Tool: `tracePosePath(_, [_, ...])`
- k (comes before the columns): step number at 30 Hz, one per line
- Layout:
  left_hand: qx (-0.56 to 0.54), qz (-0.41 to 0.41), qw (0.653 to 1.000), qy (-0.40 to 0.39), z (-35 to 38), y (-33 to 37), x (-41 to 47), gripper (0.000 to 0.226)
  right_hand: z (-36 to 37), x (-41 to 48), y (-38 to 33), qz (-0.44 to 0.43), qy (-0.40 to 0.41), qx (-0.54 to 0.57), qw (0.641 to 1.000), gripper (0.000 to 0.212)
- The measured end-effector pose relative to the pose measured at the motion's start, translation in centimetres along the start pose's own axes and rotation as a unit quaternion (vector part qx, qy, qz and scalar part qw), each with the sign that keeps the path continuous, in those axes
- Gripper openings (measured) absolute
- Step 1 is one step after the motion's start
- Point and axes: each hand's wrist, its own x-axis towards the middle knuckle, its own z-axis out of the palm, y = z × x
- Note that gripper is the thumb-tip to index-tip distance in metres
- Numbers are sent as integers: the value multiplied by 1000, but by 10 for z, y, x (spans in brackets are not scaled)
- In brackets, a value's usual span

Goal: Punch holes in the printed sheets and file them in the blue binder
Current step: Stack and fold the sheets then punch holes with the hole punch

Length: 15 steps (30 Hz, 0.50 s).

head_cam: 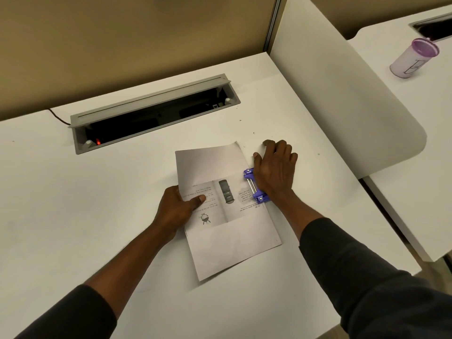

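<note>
The printed sheets [227, 231] lie slightly skewed on the white desk [97, 216], text and small pictures across their middle. A purple hole punch [254, 185] sits over their right edge. My right hand [275, 167] presses flat on top of the punch, fingers spread and reaching onto the desk beyond it. My left hand [177, 211] holds the sheets at their left edge, thumb on top and fingers beneath the paper. No blue binder is in view.
An open grey cable tray [151, 111] is set into the desk behind the sheets, a cable leaving its left end. A white divider panel [342, 94] stands to the right. A purple-lidded cup [413, 57] stands on the neighbouring desk.
</note>
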Motion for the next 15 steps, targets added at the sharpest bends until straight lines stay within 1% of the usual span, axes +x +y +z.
tracePosePath(4, [13, 1, 1000, -5, -1, 2, 0, 16, -2, 0, 0, 3, -8, -1, 1000, 38])
tracePosePath(8, [8, -5, 1000, 2, 1, 5, -2, 17, -9, 1, -4, 18, -28, 46, 998, 38])
tracePosePath(11, [10, -6, 1000, 1, 0, 5, -3, 18, -17, 3, -7, 33, -54, 136, 989, 36])
tracePosePath(13, [16, -7, 1000, 1, -1, 5, -1, 20, -22, 5, -8, 50, -86, 204, 974, 34])
tracePosePath(15, [20, -9, 1000, 4, 0, 4, 1, 26, -29, 2, -9, 84, -118, 263, 954, 36])
